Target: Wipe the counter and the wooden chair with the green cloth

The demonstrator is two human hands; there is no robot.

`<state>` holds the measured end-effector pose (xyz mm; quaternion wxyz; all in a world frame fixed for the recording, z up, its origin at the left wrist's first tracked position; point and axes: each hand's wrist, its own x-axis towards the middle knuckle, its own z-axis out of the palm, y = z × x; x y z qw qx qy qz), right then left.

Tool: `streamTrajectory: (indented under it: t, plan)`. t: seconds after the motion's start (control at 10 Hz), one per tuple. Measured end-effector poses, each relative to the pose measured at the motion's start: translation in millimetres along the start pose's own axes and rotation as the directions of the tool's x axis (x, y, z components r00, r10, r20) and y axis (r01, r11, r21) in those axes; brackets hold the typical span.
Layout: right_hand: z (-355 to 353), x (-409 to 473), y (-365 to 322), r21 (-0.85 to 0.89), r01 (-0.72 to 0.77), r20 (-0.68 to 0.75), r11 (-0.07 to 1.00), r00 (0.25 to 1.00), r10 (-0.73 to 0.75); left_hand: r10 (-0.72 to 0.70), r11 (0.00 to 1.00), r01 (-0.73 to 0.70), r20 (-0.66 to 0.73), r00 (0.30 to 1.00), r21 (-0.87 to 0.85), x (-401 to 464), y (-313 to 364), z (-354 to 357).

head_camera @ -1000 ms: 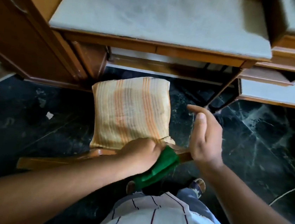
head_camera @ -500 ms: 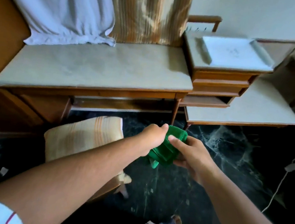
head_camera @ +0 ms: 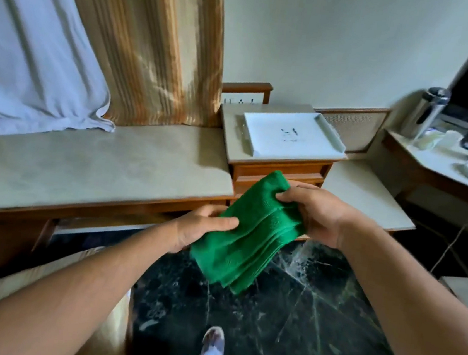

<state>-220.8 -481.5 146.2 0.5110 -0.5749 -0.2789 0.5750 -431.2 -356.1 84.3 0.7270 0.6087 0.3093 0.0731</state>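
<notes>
In the head view, both hands hold the folded green cloth [head_camera: 252, 232] in the air, in front of the counter [head_camera: 91, 167] and above the dark floor. The left hand [head_camera: 200, 229] pinches its left edge, thumb on top. The right hand [head_camera: 316, 213] clamps its upper right corner between fingers and thumb. The chair's striped cushion [head_camera: 40, 280] lies below the counter, under the left forearm.
</notes>
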Motion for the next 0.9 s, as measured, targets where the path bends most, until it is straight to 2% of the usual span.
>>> streamTrajectory:
  t: [0.1, 0.2, 0.3, 0.4, 0.6, 0.7, 0.8, 0.9]
  plan:
    - [-55, 23, -2, 0.063, 0.021, -0.124, 0.998, 0.992, -0.013, -0.093, 0.986, 0.11, 0.139, 0.986, -0.127, 35, -2, -5]
    - [-107, 54, 2, 0.053, 0.012, -0.213, 0.999, 0.977, -0.001, -0.034, 0.953, 0.042, 0.032, 0.999, -0.3, 88, 12, -10]
    - [-141, 90, 4, -0.042, -0.029, -0.304, 0.999, 0.953, 0.015, -0.032, 0.951, -0.008, -0.123, 0.992, -0.31, 147, 36, -14]
    - [-162, 136, -6, -0.073, -0.078, -0.426, 0.994, 0.904, 0.039, -0.075, 0.959, 0.013, -0.209, 0.975, -0.284, 207, 52, -20]
    - [-213, 245, -61, -0.007, -0.002, -0.586, 1.0, 0.81, -0.002, -0.091, 0.965, 0.001, -0.33, 0.94, -0.264, 333, 100, -50]
    - [-238, 293, -84, -0.052, 0.041, -0.655, 0.998, 0.753, -0.065, -0.094, 0.97, 0.008, -0.344, 0.934, -0.243, 394, 114, -60]
    - [-263, 329, -86, -0.127, -0.049, -0.712, 0.991, 0.7, -0.057, -0.113, 0.982, 0.048, -0.36, 0.926, -0.184, 434, 110, -61]
    - [-282, 358, -82, -0.367, -0.264, -0.751, 0.892, 0.65, -0.117, -0.093, 0.996, 0.081, -0.498, 0.862, -0.045, 460, 104, -65]
